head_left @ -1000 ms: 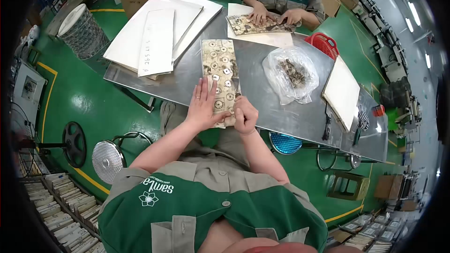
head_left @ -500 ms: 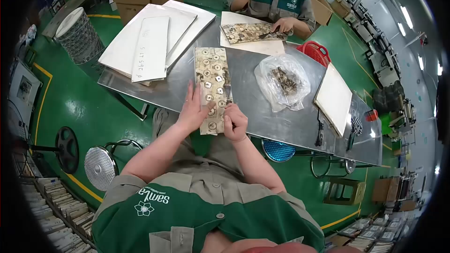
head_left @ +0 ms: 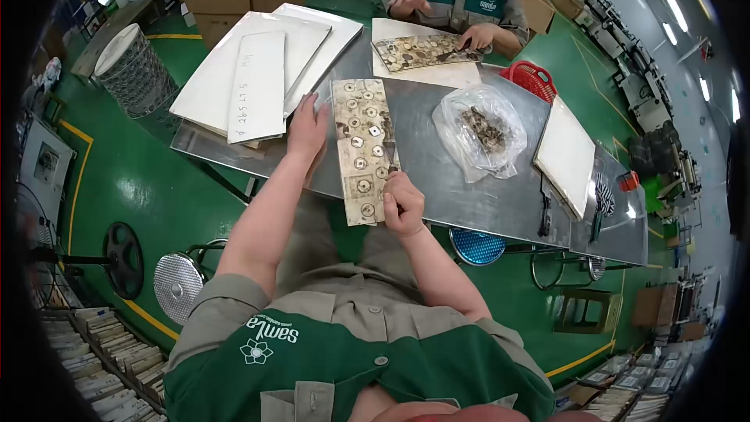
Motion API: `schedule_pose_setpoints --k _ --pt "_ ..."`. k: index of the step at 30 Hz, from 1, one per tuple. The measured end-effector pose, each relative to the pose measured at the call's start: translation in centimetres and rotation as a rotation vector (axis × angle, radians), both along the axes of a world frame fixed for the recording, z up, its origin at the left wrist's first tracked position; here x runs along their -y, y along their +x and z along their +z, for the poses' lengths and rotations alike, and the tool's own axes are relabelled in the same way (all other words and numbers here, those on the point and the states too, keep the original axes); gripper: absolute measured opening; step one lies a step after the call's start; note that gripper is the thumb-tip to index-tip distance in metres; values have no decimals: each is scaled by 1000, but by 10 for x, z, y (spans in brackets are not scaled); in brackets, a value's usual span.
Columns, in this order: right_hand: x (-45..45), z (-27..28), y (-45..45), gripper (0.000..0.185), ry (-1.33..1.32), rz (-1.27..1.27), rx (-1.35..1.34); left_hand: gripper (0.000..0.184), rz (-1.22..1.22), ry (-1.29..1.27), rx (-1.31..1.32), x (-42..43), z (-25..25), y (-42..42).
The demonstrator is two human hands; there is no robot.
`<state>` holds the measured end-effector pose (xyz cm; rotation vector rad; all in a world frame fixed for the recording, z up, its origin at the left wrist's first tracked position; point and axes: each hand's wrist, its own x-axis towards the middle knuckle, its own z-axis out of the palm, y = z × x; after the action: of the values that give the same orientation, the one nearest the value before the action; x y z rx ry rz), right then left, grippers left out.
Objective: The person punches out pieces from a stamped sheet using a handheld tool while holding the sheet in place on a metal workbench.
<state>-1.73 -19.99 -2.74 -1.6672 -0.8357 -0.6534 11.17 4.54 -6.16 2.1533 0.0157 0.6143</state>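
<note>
A long stained board with rows of round ring marks and cut-out discs lies on the metal table, its near end past the front edge. My right hand is closed around a thin knife-like tool with a dark handle, at the board's right edge; its blade is hard to make out. To the left of the board, my left hand is off it, fingers stretched out and holding nothing. It is beside a white board with handwriting, which lies on larger white sheets.
A clear plastic bag of brown scraps sits to the right on the metal table. Beyond are a red basket and a white slab. Across the table, a co-worker's hand holds a tool over another patterned board.
My left hand has lifted off the stained board and moved left and away from me, toward the white boards. My right hand stays by the board's right edge with the tool.
</note>
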Motion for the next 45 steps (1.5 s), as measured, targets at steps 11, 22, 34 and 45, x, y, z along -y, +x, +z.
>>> schedule_pose_setpoints --k 11,22,34,45 --pt "-1 0 0 12 -18 4 -20 38 16 -67 107 -2 -6 -2" --pt "-5 1 -1 13 -23 -28 9 44 55 -105 41 0 5 -10" --pt "-4 -1 -2 11 -23 -27 -5 42 10 -102 4 -3 6 -10" --pt "-6 0 -1 11 -65 -21 23 40 2 -100 21 -4 3 -8"
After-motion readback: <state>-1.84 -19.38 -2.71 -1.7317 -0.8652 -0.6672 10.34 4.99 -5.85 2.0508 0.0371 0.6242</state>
